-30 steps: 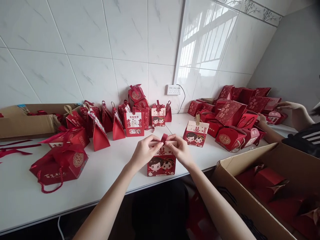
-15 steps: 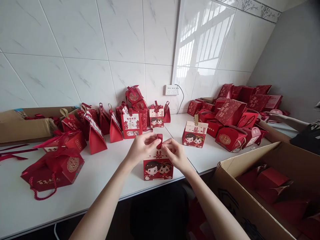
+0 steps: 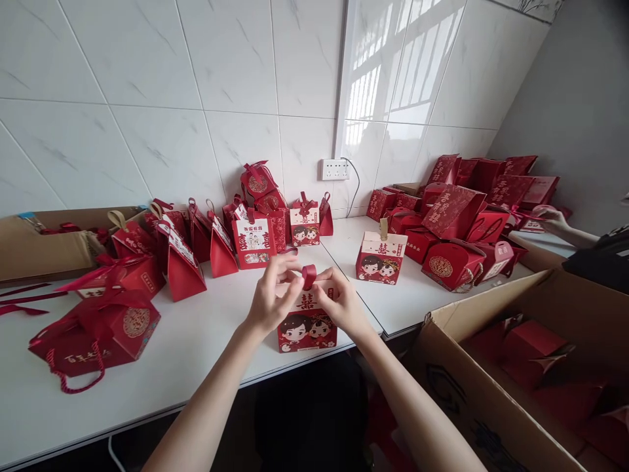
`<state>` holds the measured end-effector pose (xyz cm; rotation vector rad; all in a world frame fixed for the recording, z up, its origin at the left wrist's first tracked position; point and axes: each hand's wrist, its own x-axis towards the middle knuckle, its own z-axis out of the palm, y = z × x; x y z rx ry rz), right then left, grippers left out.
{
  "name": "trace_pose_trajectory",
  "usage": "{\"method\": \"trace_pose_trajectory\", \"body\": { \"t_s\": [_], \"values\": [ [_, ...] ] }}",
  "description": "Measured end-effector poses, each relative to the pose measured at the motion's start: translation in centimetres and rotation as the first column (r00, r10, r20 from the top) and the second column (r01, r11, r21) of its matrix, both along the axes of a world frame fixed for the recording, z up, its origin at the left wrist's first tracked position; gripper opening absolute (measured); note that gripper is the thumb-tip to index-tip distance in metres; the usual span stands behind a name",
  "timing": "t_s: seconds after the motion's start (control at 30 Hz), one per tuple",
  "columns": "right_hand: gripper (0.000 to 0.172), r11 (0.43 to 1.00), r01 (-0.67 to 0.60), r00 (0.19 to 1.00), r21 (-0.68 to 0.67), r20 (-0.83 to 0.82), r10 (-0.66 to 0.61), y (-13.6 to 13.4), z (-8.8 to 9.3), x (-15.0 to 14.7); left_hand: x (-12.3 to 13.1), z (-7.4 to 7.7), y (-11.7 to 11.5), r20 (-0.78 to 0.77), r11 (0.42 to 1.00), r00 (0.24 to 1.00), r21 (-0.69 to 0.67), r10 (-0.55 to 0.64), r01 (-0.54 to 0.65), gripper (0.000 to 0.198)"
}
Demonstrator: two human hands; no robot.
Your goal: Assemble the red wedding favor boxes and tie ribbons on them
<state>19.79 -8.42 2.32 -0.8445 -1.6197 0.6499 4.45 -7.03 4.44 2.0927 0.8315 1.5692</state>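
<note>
Three boxes with large cartoon faces (image 3: 307, 333) are being shown, one being handled by one left hand (image 3: 272, 300) and one right hand (image 3: 343, 303). Two cardboard cartons (image 3: 49, 252), one socket panel (image 3: 335, 170) and one co-worker's hand (image 3: 548, 219) are being shown. In the red pile (image 3: 452, 213), the count is being hidden by overlap.

Red gift box (image 3: 308, 337) printed with two cartoon figures, a red double-happiness character on its pale upper part; its ribbon loop (image 3: 308, 275) is glossy deep red. A matching red-and-cream box (image 3: 381, 262) has a gold-beige loop. A dark red angular box (image 3: 118, 341) bears a round gold medallion. White bench (image 3: 196, 347), brown cardboard carton (image 3: 584, 308), white wall tiles (image 3: 236, 65) with grey veining.
</note>
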Motion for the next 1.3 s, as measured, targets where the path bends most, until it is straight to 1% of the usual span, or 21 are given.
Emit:
{"method": "trace_pose_trajectory", "body": {
  "t_s": [0.07, 0.1, 0.17, 0.23, 0.3, 0.33, 0.4, 0.43, 0.53, 0.63, 0.73, 0.87, 0.97, 1.1, 1.2, 1.3],
  "values": [
    [0.018, 1.0, -0.008, 1.0, -0.004, -0.005, 0.008, 0.0, 0.0, 0.0, 0.0, 0.2, -0.2, -0.012, 0.994, 0.999, -0.092, -0.052, 0.051, 0.044],
    [0.018, 1.0, -0.007, 1.0, -0.004, -0.008, 0.007, 0.0, 0.0, 0.0, 0.1, 0.2, -0.2, -0.009, 0.992, 0.999, -0.119, -0.054, 0.052, 0.047],
    [0.016, 1.0, 0.001, 1.0, 0.008, -0.012, -0.001, 0.1, -0.1, 0.0, 0.4, 0.1, -0.3, 0.028, 0.992, 0.999, -0.127, -0.022, 0.025, 0.04],
    [0.013, 1.0, 0.005, 1.0, 0.029, -0.016, -0.005, 0.2, -0.1, 0.1, 0.8, -0.1, -0.3, 0.062, 0.995, 0.997, -0.095, 0.034, -0.028, 0.027],
    [0.011, 0.998, 0.003, 1.0, 0.056, -0.014, -0.002, 0.3, -0.1, 0.2, 0.9, -0.2, -0.4, 0.046, 0.996, 0.996, -0.042, 0.078, -0.076, 0.016],
    [0.01, 0.998, 0.004, 1.0, 0.069, -0.011, -0.003, 0.3, -0.1, 0.2, 0.8, -0.2, -0.4, 0.019, 0.997, 0.997, -0.016, 0.081, -0.081, 0.013],
    [0.008, 0.996, 0.007, 1.0, 0.091, -0.011, -0.006, 0.3, -0.1, 0.2, 0.6, 0.0, -0.4, -0.031, 0.998, 0.998, 0.009, 0.055, -0.055, 0.016],
    [0.007, 0.995, 0.009, 1.0, 0.097, -0.012, -0.008, 0.3, -0.2, 0.2, 0.4, 0.0, -0.4, -0.044, 1.0, 0.999, -0.005, 0.029, -0.029, 0.019],
    [0.009, 0.995, 0.028, 0.999, 0.093, -0.019, -0.027, 0.2, -0.3, 0.1, -0.3, 0.1, -0.4, -0.049, 0.994, 0.997, -0.101, -0.053, 0.048, 0.024],
    [0.011, 0.996, 0.027, 0.999, 0.084, -0.023, -0.025, 0.1, -0.4, 0.0, -0.7, -0.1, -0.5, -0.047, 0.983, 0.995, -0.161, -0.093, 0.084, 0.029],
    [0.01, 0.996, 0.022, 0.999, 0.091, -0.032, -0.02, 0.1, -0.4, -0.1, -0.7, -0.5, -0.4, -0.024, 0.98, 0.995, -0.175, -0.096, 0.09, 0.03],
    [0.008, 0.994, 0.047, 0.998, 0.095, -0.042, -0.043, 0.1, -0.5, -0.3, -0.4, -0.9, -0.2, -0.002, 0.986, 0.996, -0.141, -0.089, 0.087, 0.03],
    [0.009, 0.997, 0.055, 0.997, 0.049, -0.048, -0.052, 0.1, -0.6, -0.6, -0.4, -1.0, 0.0, 0.0, 0.984, 0.994, -0.14, -0.109, 0.108, 0.029],
    [0.016, 0.998, 0.063, 0.994, -0.017, -0.092, -0.064, 0.2, -1.1, -0.7, -0.5, -1.1, -0.1, -0.004, 0.983, 0.993, -0.135, -0.122, 0.12, 0.027],
    [0.019, 0.995, 0.096, 0.991, 0.02, -0.098, -0.093, 0.2, -1.5, -0.7, -0.5, -1.1, -0.2, 0.003, 0.986, 0.995, -0.13, -0.104, 0.104, 0.027],
    [0.02, 0.994, 0.1, 0.992, 0.037, -0.085, -0.096, 0.2, -1.6, -0.6, -0.5, -0.9, -0.3, -0.007, 0.981, 0.995, -0.168, -0.096, 0.093, 0.027]
  ]
}}
